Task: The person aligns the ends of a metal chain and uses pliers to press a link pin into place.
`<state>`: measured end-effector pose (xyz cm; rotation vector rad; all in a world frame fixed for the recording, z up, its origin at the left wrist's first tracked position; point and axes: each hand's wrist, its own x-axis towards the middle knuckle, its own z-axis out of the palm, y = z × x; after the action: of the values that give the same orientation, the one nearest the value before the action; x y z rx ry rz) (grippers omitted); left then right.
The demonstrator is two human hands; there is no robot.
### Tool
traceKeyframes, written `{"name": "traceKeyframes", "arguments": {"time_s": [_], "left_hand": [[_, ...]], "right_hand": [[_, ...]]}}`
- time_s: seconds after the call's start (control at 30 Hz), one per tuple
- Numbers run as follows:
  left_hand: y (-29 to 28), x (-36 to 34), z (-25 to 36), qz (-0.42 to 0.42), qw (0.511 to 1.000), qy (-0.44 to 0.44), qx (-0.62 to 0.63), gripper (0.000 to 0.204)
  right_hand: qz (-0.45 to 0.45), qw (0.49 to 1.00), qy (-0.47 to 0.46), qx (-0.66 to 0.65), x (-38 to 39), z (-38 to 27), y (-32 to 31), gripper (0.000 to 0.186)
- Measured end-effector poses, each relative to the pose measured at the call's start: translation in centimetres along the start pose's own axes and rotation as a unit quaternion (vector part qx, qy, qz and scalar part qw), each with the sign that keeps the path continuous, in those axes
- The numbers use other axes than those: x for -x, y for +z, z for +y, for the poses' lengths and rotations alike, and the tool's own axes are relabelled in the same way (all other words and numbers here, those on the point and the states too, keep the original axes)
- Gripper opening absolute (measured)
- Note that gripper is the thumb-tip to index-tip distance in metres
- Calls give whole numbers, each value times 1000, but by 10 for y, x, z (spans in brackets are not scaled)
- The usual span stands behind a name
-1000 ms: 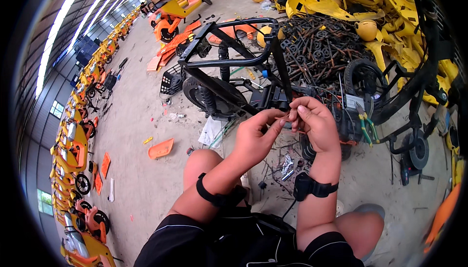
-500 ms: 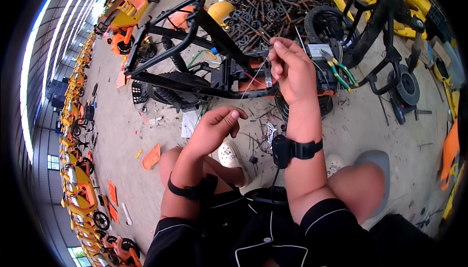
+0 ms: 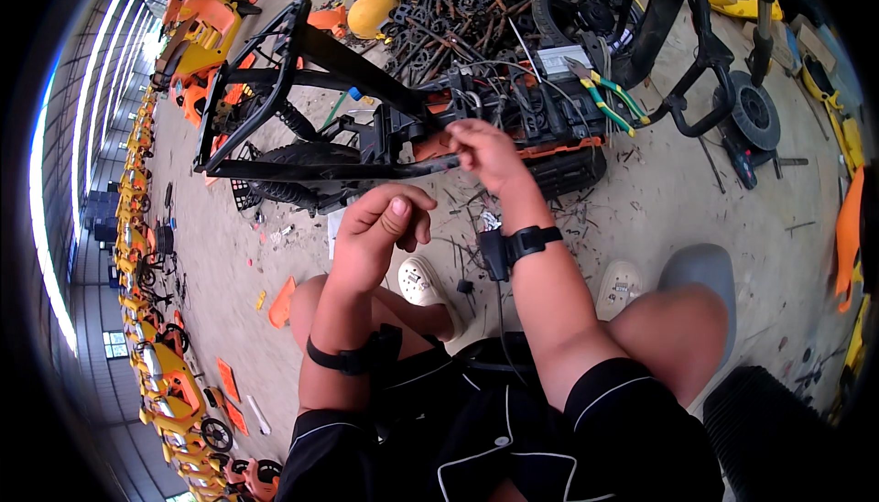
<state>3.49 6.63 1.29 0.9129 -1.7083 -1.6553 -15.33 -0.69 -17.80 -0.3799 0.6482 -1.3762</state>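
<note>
My left hand (image 3: 383,225) is curled, its thumb against the bent forefinger, in front of a stripped black scooter frame (image 3: 311,170). Whatever it may grip is too small to make out. Beyond and to its right, my right hand (image 3: 487,156) has its fingers drawn together beside the frame's lower rail; what is between them does not show. Black wiring (image 3: 522,94) and an orange-edged footboard (image 3: 572,147) lie just past that hand. Pliers with green and yellow handles (image 3: 612,103) rest on the wiring, next to a silver box (image 3: 560,60).
A heap of rusty metal parts (image 3: 458,21) lies behind the frame. To the right are a loose wheel hub (image 3: 753,113) and a dark power tool (image 3: 740,158). Orange panel pieces (image 3: 282,302) and scraps litter the concrete. Yellow scooters (image 3: 169,378) line the left side.
My right hand has come down and left, nearer my left hand. The thin wire seen between the hands earlier no longer shows. The view has shifted slightly.
</note>
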Motion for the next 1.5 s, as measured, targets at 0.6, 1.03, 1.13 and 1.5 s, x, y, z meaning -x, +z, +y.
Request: {"name": "traceKeyframes", "arguments": {"time_s": [0.6,1.03,1.13,1.5], "left_hand": [[10,-29,-18,148,985,20,86,34],[29,-38,-27,98,982,-44,-153,31],[31,-40,-30,100,976,-28,-192,31],[54,-40,-13,-117,964,-9,-238,22]], "right_hand": [[-140,969,203,-21,23,111,-65,22],[-157,907,303,245,41,174,-110,24],[-163,877,299,340,46,181,-122,26],[203,815,43,541,59,227,-163,22]]}}
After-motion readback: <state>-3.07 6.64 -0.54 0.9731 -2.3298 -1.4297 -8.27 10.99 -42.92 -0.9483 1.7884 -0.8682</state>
